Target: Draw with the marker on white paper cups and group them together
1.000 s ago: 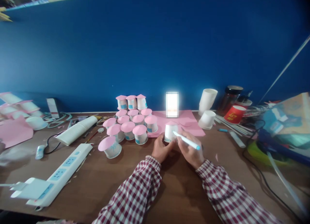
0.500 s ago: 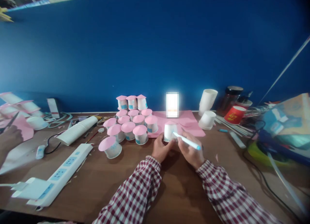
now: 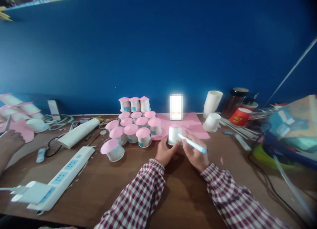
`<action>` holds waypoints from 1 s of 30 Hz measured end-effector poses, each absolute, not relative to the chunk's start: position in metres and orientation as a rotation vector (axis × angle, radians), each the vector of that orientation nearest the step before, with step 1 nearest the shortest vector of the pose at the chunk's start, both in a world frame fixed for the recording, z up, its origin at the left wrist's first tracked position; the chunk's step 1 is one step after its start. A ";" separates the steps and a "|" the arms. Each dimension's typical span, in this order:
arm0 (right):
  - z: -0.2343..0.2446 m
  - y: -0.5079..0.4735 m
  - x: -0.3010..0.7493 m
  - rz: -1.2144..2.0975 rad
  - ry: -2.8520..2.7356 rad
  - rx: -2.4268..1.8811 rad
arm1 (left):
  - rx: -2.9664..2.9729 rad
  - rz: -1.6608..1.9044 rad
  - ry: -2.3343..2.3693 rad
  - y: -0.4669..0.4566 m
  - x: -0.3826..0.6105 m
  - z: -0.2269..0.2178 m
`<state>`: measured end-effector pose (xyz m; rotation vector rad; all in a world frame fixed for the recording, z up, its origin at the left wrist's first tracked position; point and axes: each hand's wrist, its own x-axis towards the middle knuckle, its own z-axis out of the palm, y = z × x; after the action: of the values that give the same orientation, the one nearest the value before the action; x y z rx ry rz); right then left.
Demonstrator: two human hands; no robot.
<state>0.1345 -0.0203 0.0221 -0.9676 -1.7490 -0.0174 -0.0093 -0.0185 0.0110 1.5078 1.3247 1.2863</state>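
An upside-down white paper cup (image 3: 174, 133) with a pink paper top stands on the table before me. My left hand (image 3: 165, 150) is closed around its lower left side. In my right hand (image 3: 197, 155) is a white marker pen (image 3: 192, 144) with a light blue end, its tip at the cup's front wall. Light blue marks show near the tip, too faint to make out. Under and behind the cup lies a pink paper sheet (image 3: 195, 121). To the left, several cups (image 3: 144, 141) with pink tops and blue drawings stand in a group.
A white power strip (image 3: 61, 179) with a plugged-in charger lies front left, a row of nested cups (image 3: 80, 133) behind it. White cups (image 3: 212, 103) and a red cup (image 3: 240, 117) stand right. At far left, another person's hand (image 3: 11, 143) holds scissors by pink paper.
The marker tip has shifted slightly up and left on the cup wall. My left hand stays on the cup. At far left, the other person's hand and scissors have moved a little.
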 end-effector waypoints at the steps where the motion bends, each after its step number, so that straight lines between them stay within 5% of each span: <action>1: 0.022 -0.020 0.135 -0.024 -1.750 -0.965 | 1.503 1.288 1.322 -0.018 -0.009 0.011; 30: 0.021 -0.024 0.131 0.049 -1.742 -0.968 | 1.303 1.334 1.274 -0.018 -0.008 0.016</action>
<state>0.1308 -0.0235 0.0214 -0.9679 -1.7424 0.0489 -0.0082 -0.0176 0.0163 1.3026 1.2741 1.3341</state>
